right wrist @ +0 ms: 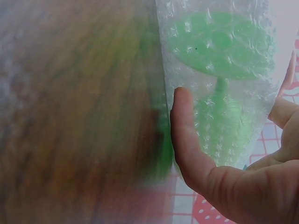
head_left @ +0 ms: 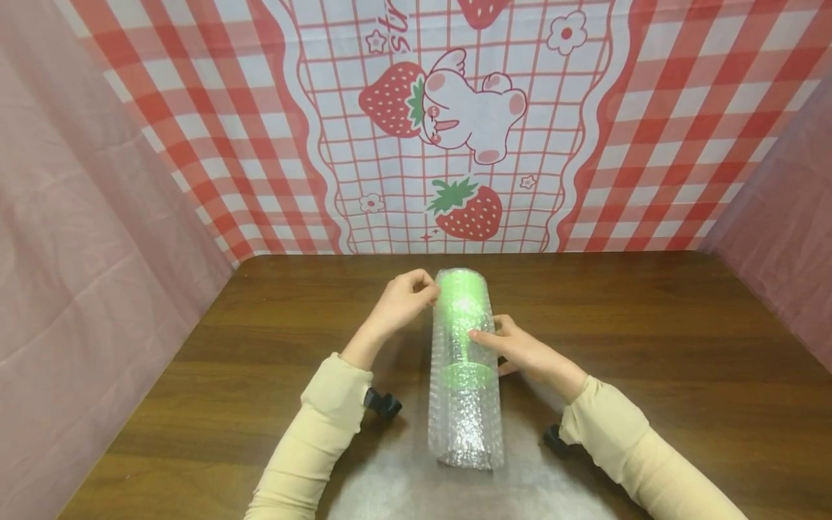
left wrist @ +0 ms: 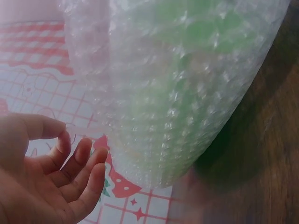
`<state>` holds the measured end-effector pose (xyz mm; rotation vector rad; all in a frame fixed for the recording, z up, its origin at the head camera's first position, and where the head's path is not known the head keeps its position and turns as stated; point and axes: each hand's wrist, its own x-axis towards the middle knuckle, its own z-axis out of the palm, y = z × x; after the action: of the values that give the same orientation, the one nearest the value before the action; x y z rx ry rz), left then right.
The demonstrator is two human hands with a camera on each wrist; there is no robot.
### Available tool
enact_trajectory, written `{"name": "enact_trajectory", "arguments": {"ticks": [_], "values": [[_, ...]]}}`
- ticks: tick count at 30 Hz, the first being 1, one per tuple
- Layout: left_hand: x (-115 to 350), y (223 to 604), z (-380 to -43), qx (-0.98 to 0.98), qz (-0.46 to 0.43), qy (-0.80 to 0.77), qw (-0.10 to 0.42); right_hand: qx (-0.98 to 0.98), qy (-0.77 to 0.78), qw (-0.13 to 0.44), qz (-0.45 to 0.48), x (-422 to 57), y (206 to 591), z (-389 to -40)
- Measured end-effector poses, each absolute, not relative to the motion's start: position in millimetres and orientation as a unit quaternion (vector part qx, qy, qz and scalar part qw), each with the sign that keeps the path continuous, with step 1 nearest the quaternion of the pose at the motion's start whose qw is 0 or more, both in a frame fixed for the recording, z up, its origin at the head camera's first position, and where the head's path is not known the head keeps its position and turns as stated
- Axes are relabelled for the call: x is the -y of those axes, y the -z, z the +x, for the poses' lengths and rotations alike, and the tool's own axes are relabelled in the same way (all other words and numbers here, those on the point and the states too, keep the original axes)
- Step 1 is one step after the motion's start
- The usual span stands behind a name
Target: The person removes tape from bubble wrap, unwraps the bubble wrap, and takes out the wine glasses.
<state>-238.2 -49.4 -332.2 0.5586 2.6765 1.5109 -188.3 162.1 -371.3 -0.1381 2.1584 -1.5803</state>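
A long bubble-wrapped bundle [head_left: 466, 422] stands at a slant over the table in the head view. Through the wrap shows a light green item [right wrist: 222, 44] with a round disc, a thin stem and a wider body. My right hand [head_left: 525, 352] holds the bundle from the right, thumb on its near face and fingers round the far side. On the upper left, my left hand [head_left: 408, 296] has thumb and forefinger pinched together at a thin, see-through strip [left wrist: 86, 130] that runs to the wrap; its other fingers curl loosely.
A brown wooden table [head_left: 260, 347] lies under the bundle. Behind it hangs a red-and-white checked cloth [head_left: 663, 108] with strawberries, and pink curtains [head_left: 84, 217] close off both sides. Dark wrist cameras [head_left: 383, 403] sit at the cuffs.
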Motion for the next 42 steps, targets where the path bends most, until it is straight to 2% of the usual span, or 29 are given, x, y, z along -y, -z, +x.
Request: {"name": "enact_trajectory", "arguments": {"ticks": [10,23,30,42], "values": [[52.4,333.1,-242.3,-0.847,0.168,-0.503,0.034,-0.780,0.579,0.233,-0.052,-163.6,371.5,-188.7],[34.8,344.7,-261.1,-0.841,0.073,-0.535,0.013,-0.778,0.580,0.237,-0.056,-163.8,372.6,-189.4],[26.8,348.6,-265.4,-0.860,0.081,-0.498,0.072,-0.782,0.573,0.241,-0.056,-164.4,371.4,-189.2],[23.2,360.1,-269.5,-0.832,0.065,-0.546,0.074,-0.783,0.570,0.242,-0.056,-167.0,372.3,-190.2]]}}
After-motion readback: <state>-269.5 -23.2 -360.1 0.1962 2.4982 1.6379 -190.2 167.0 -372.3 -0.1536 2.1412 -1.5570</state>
